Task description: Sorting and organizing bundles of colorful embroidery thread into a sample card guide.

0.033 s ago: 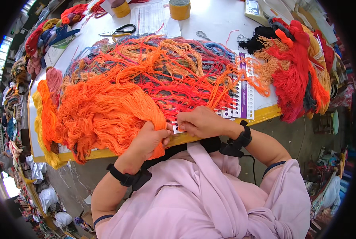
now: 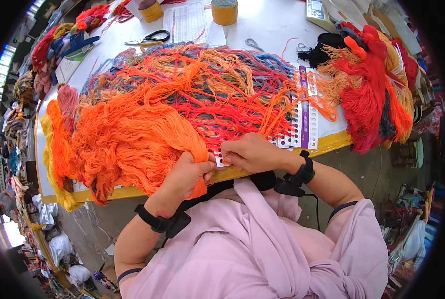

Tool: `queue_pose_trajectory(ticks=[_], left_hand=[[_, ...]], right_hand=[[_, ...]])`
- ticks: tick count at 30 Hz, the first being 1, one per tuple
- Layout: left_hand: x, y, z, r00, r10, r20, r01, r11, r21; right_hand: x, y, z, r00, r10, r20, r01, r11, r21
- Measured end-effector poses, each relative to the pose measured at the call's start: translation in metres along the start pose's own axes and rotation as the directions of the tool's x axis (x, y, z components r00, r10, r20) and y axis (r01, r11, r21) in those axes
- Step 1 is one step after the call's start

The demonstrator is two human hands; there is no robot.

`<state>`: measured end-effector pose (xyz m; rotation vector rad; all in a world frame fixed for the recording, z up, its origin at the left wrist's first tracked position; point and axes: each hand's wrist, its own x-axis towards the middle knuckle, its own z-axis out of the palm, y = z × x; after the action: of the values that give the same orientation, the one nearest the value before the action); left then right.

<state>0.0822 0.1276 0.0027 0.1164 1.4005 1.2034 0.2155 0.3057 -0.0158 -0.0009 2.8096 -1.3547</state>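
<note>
My left hand (image 2: 185,174) is closed around the lower end of a thick bright orange yarn bundle (image 2: 127,134) that spills over the table's near edge. My right hand (image 2: 252,152) pinches thread at the near edge of a white punched sample card (image 2: 304,122), with fingertips close to the left hand. Orange and red strands run from the card's holes into a tangled heap of mixed threads (image 2: 207,79). Both wrists carry black bands.
The white round table (image 2: 267,25) has a yellow rim. A red, orange and black yarn pile (image 2: 372,84) lies at the right. Black-handled scissors (image 2: 152,37), a printed sheet (image 2: 192,22) and two yellow tape rolls (image 2: 225,11) sit at the back. More yarn bundles (image 2: 53,50) line the left.
</note>
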Motion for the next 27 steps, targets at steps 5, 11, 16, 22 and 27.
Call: queue_pose_trajectory(ticks=[5,11,16,22,27], left_hand=[[0.006,-0.004,0.012,0.991,0.132,0.002,-0.132,0.989,0.071],[0.002,0.004,0.0,0.988,0.143,-0.06,-0.094,0.862,0.499],[-0.005,0.012,-0.01,0.967,0.226,-0.118,-0.125,0.823,0.554],[-0.011,0.013,-0.014,0.992,0.119,-0.043,-0.114,0.988,0.1],[-0.013,0.009,-0.02,0.988,0.031,0.151,0.022,0.942,-0.334]], right_hand=[[0.005,-0.017,0.001,1.0,0.013,0.019,-0.009,0.978,-0.209],[0.003,-0.013,-0.001,0.987,0.16,0.025,-0.157,0.983,-0.094],[0.005,-0.018,-0.001,0.978,0.197,0.073,-0.187,0.975,-0.12],[0.003,-0.02,-0.001,0.979,0.179,0.096,-0.167,0.978,-0.123],[0.001,-0.024,-0.004,0.985,0.137,0.101,-0.123,0.984,-0.13]])
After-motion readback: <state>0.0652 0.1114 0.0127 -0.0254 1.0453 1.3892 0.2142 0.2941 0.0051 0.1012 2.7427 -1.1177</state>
